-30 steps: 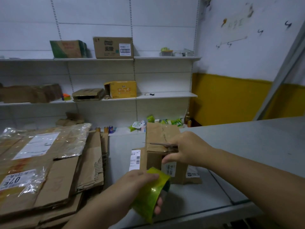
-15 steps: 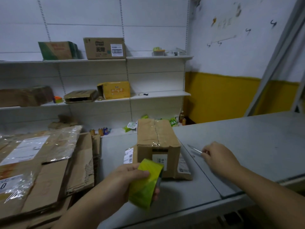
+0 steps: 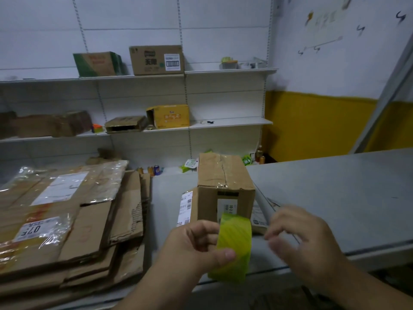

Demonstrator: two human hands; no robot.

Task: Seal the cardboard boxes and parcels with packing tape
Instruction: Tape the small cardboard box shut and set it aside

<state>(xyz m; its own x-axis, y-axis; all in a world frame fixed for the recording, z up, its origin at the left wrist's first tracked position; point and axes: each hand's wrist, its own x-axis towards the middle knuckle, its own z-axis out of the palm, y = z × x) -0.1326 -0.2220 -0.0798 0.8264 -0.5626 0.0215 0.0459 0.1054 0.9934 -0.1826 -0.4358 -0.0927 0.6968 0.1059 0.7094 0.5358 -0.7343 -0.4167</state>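
A brown cardboard box (image 3: 223, 184) stands on the grey counter (image 3: 335, 198), clear tape running along its top seam. It sits on a flatter parcel (image 3: 186, 206) with white labels. My left hand (image 3: 194, 247) grips a yellow-green roll of packing tape (image 3: 234, 245) in front of the box, thumb across the roll's face. Just right of the roll is my right hand (image 3: 297, 240), blurred, fingers loosely curled and holding nothing. A thin metal tool (image 3: 271, 202) lies on the counter behind that hand.
A stack of flattened cardboard and plastic-wrapped parcels (image 3: 62, 211) fills the left. White wall shelves (image 3: 223, 124) behind carry several boxes. Cans and small green packets (image 3: 154, 170) sit on the floor beyond the counter. A yellow-banded wall (image 3: 312, 124) is at the right.
My right hand left the metal tool on the counter and came back toward the tape roll. My left hand lifted the roll slightly nearer the box.
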